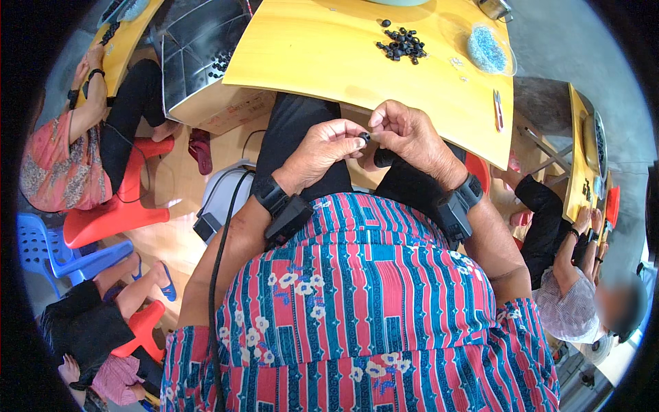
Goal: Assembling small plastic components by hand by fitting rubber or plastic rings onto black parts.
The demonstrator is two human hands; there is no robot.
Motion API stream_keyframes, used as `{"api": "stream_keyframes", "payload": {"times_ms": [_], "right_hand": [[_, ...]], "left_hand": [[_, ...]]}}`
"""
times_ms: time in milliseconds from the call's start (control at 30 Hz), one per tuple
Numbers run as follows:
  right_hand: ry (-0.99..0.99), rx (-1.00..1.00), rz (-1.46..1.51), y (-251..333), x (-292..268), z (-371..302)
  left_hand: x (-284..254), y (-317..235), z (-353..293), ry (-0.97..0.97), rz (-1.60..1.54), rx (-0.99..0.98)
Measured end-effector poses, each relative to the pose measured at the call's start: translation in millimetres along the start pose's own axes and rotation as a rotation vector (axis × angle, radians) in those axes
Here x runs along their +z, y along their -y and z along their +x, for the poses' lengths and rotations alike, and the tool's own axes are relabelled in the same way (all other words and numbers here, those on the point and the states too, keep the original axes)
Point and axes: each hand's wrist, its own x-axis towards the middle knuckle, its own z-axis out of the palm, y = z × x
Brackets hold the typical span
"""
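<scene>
My left hand (321,150) pinches a small black cylindrical part (364,137) between thumb and fingertips, just off the near edge of the yellow table (309,51). Close beside it, my right hand (412,139) has thumb and index finger pressed together near the part. Whatever sits in that right pinch is too small to make out. On the tabletop beyond my hands lies a loose pile of similar black parts (402,47). To its right stands a clear round bowl (509,67) of tiny light blue pieces (487,49).
Red-handled snips (498,113) lie near the table's right edge. A metal cup (495,9) stands at the far right corner. Left of the table, an open dark-lined carton (223,106) holds more black parts (220,64). Other people sit at yellow tables on both sides.
</scene>
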Motion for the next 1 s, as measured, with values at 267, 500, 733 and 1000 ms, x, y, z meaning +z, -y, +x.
{"api": "stream_keyframes", "payload": {"times_ms": [267,500,733,1000], "right_hand": [[0.051,-0.163,-0.549,30.3,4.5,1.4],[-0.008,-0.077,-0.282,25.3,11.5,-1.6],[-0.141,-0.038,0.097,0.2,13.9,-4.9],[-0.331,-0.125,0.013,-5.0,32.1,-16.3]], "left_hand": [[5.4,-3.1,-1.3,-0.035,0.091,0.002],[1.3,-1.3,-3.2,-0.003,0.026,0.015],[-0.3,0.1,-3.4,0.024,-0.098,-0.019],[-0.2,-1.2,-0.5,0.004,-0.200,-0.020]]}}
